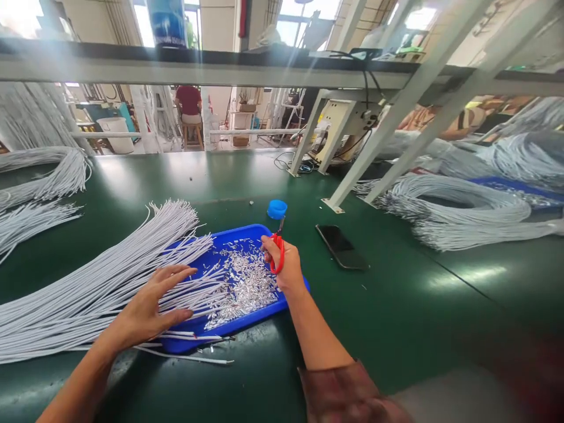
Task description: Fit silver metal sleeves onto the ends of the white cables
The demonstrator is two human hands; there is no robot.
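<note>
We see a glossy bench (396, 329), smooth plastic tray (253, 231), shiny metal bits (249, 282), matt wires (110, 276), plastic scissor handles (281, 254).

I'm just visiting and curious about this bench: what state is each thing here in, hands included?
Blue tray: scattered with small metal pieces
White cables: bundled, ends fanned over the tray
Left hand: open, fingers spread at the cables
Scissors: held; blades open or shut, unclear
Right hand: closed around the scissors
Phone: lying flat, screen dark
Round blue cap: resting on the table

A phone (342, 247) lies near a white post (373, 144).
</note>
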